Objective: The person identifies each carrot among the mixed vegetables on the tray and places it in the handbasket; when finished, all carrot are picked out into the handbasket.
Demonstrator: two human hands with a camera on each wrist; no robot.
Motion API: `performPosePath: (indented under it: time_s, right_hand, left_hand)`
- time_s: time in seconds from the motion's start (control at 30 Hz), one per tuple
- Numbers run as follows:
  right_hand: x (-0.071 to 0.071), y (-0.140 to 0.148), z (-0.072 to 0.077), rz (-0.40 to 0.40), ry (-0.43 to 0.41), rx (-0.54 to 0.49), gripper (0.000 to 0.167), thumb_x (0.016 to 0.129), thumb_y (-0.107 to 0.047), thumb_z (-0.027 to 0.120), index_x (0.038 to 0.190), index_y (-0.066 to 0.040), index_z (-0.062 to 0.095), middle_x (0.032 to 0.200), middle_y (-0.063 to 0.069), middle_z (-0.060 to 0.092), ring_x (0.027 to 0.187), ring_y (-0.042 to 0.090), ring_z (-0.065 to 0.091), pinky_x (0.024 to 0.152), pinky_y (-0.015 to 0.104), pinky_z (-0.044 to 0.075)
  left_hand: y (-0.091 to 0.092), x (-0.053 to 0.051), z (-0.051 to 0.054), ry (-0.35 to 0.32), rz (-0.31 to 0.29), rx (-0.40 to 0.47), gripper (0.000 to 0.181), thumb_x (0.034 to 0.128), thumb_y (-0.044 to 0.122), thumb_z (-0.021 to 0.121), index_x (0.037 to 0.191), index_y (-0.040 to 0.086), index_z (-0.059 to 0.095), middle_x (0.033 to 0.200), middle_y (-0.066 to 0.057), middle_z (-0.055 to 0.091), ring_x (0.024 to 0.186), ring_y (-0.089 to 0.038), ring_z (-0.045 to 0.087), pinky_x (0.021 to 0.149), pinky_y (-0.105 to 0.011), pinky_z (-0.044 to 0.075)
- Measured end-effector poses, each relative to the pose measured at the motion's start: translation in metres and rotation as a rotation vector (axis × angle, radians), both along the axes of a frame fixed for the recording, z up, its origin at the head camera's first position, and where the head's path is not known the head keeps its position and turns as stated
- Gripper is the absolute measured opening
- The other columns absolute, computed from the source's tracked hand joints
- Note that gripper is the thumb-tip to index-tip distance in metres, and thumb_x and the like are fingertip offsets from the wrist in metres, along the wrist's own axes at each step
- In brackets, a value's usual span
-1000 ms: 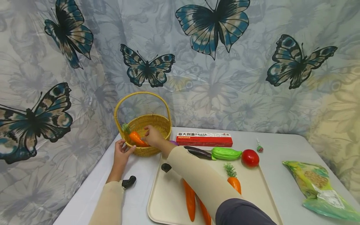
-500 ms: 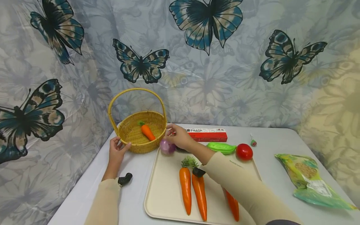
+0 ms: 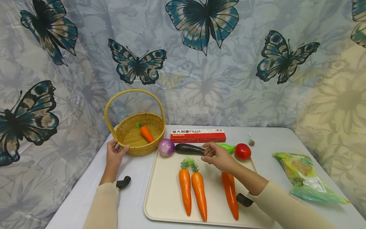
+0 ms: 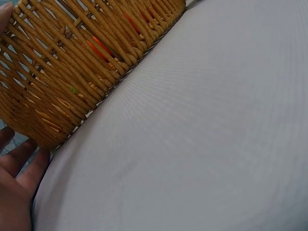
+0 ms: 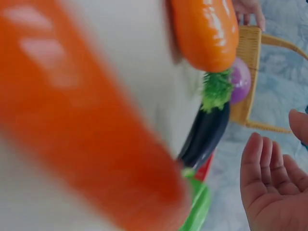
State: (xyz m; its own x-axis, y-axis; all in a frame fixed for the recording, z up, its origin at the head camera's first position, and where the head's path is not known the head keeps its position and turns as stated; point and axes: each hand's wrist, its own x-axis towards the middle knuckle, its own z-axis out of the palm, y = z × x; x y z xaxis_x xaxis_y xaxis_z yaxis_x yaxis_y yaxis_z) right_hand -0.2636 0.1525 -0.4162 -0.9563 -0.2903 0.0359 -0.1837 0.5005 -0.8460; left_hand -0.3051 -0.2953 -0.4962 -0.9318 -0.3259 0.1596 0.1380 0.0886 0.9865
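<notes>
The wicker basket (image 3: 141,150) stands on the white bench (image 3: 130,206), on the left side, with its handle raised, and one small carrot (image 3: 146,133) lies inside, its green top to the back. The left hand (image 3: 115,156) touches the near left part of the basket; its thumb and fingers are spread apart, and the fingertips rest on the woven wall. The right hand (image 3: 221,157) is over the tray (image 3: 166,197), near the stem end of the dark eggplant (image 3: 188,149); its fingers are loosely bent, the thumb is apart from them, and nothing is held between. The eggplant lies along the far edge of the tray, between the purple onion (image 3: 166,147), which is just beside the basket, and a green vegetable (image 3: 228,147), partly hidden by this hand. Next comes a red tomato (image 3: 242,152). Nearer on the tray are two long carrots (image 3: 185,190) side by side, and a third carrot (image 3: 230,194) more to the right, its top covered. Behind the tray is a red and white pasta box (image 3: 197,136); farther right are a lollipop (image 3: 251,142) and a green-yellow bag (image 3: 303,173).
</notes>
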Motion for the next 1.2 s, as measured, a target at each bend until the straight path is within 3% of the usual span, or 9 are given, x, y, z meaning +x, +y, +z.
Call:
performPosePath:
  time_s: [0.2,0.5,0.77,0.93,1.2]
  right_hand:
    - [0.025,0.034,-0.005,-0.101,-0.052,0.066,0.054,0.083,-0.021,0.079,0.128,-0.005,0.055,0.094,0.005,0.059,0.080,0.020,0.059,0.064,0.031,0.055]
    - [0.048,0.070,-0.013,-0.123,-0.077,0.056,0.058,0.081,-0.016,0.081,0.128,0.002,0.052,0.088,0.009,0.055,0.071,0.023,0.058,0.058,0.033,0.056]
    - [0.065,0.083,-0.029,-0.177,-0.160,0.226,0.076,0.072,-0.032,0.087,0.129,-0.001,0.048,0.080,0.005,0.054,0.056,0.019,0.054,0.051,0.031,0.048]
    - [0.074,0.084,-0.032,-0.181,-0.216,0.319,0.088,0.068,-0.037,0.089,0.132,0.000,0.043,0.077,0.004,0.054,0.055,0.020,0.054,0.052,0.032,0.049]
    - [0.074,0.073,-0.031,-0.154,-0.342,0.190,0.077,0.076,-0.020,0.083,0.135,0.001,0.038,0.083,0.010,0.054,0.061,0.023,0.057,0.055,0.034,0.054]
  left_hand:
    - [-0.002,0.001,0.000,-0.021,-0.001,0.007,0.071,0.0884,0.019,0.074,0.138,0.009,0.025,0.159,-0.004,0.020,0.139,-0.025,0.030,0.104,-0.030,0.038]
    - [-0.002,0.001,0.000,-0.009,0.010,-0.021,0.071,0.0890,0.022,0.074,0.138,0.007,0.025,0.158,-0.005,0.021,0.139,-0.027,0.031,0.105,-0.030,0.038]
    - [0.004,-0.002,-0.002,-0.007,0.014,-0.023,0.069,0.0887,0.021,0.074,0.137,0.008,0.025,0.158,-0.005,0.023,0.138,-0.027,0.031,0.106,-0.034,0.038]
    - [0.012,-0.006,-0.001,0.004,-0.026,-0.016,0.069,0.0887,0.022,0.074,0.137,0.009,0.026,0.158,-0.006,0.022,0.139,-0.027,0.030,0.107,-0.036,0.036]
    - [0.004,0.004,0.000,-0.019,0.004,0.002,0.061,0.0890,0.024,0.074,0.131,0.019,0.029,0.158,-0.004,0.021,0.138,-0.026,0.030,0.099,-0.021,0.040]
